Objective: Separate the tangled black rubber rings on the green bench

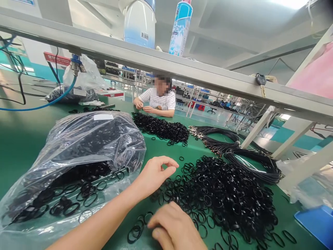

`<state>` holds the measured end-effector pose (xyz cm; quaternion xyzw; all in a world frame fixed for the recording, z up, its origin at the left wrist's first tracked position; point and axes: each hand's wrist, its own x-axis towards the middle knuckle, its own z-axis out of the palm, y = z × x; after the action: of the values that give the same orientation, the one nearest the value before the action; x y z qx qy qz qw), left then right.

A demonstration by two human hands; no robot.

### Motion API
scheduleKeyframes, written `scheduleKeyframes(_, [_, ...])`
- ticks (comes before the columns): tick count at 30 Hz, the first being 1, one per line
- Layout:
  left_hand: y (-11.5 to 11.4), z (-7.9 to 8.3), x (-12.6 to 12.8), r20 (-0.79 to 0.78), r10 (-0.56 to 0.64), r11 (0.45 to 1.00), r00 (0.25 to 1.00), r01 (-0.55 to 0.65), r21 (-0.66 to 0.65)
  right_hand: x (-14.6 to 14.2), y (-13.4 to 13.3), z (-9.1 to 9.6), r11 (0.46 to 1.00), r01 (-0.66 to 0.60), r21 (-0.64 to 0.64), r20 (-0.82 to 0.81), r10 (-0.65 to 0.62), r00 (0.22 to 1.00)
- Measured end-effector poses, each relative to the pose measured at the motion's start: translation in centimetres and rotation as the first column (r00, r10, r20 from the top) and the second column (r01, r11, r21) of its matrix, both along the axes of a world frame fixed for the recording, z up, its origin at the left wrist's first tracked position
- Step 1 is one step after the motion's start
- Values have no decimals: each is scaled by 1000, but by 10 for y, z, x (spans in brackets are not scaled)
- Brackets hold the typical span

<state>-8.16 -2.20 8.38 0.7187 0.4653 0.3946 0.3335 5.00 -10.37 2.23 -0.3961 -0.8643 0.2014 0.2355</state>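
My left hand (153,173) hovers over the left edge of a large heap of black rings (231,194) on the green table. Its fingers are slightly bent, the thumb stands apart from them, and nothing shows between them. Lower down, my right hand (177,225) is blurred by motion, with loosely bent fingers, a gap to the thumb and no visible object in it. A few loose rings (135,233) lie just left of its fingertips. Beside my left forearm lies a clear plastic bag (104,135) with more black rings inside, some of them at its mouth.
Across the table sits a person (161,99) with both hands together, behind a second heap of rings (163,128). Coiled black cables (249,163) lie at right, near a blue tray (316,224). A metal shelf beam (208,73) crosses above, carrying a spray can (180,29).
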Motion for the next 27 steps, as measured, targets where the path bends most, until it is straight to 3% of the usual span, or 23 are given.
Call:
scheduleKeyframes(3, [1,-2,-1,7,-1,1000,1000,1,2,-30,20,-17,996,-69,64,130,60,990])
scheduleKeyframes(5, [3,-5,-3,9,0,1000,1000,0,-7,-35,24,-20,995,-89,47,124,83,989])
scheduleKeyframes(8, [2,-10,-1,20,-15,999,1000,15,-36,-15,32,-16,981,69,-182,-219,-108,970])
scheduleKeyframes(9, [1,-12,2,25,-31,999,999,32,-42,-3,36,-13,938,123,-323,-358,-241,902])
scheduleKeyframes(11, [-4,-16,10,58,-120,989,991,125,-86,24,44,-7,810,95,-578,-536,-466,704])
scheduleKeyframes(13, [-10,-22,21,138,-238,949,961,260,-179,48,48,-4,742,7,-670,-617,-562,550])
scheduleKeyframes(15, [-12,-31,31,233,-259,905,937,320,-280,65,49,-3,739,-31,-673,-654,-575,491])
scheduleKeyframes(21, [-2,-54,35,286,-81,922,955,181,-343,80,48,-11,733,49,-678,-666,-641,381])
scheduleKeyframes(23, [-2,-54,34,289,-75,918,955,179,-353,80,48,-11,727,43,-685,-665,-648,371])
scheduleKeyframes(27, [-8,-54,42,351,-158,874,923,296,-384,75,46,-6,731,46,-680,-660,-639,393])
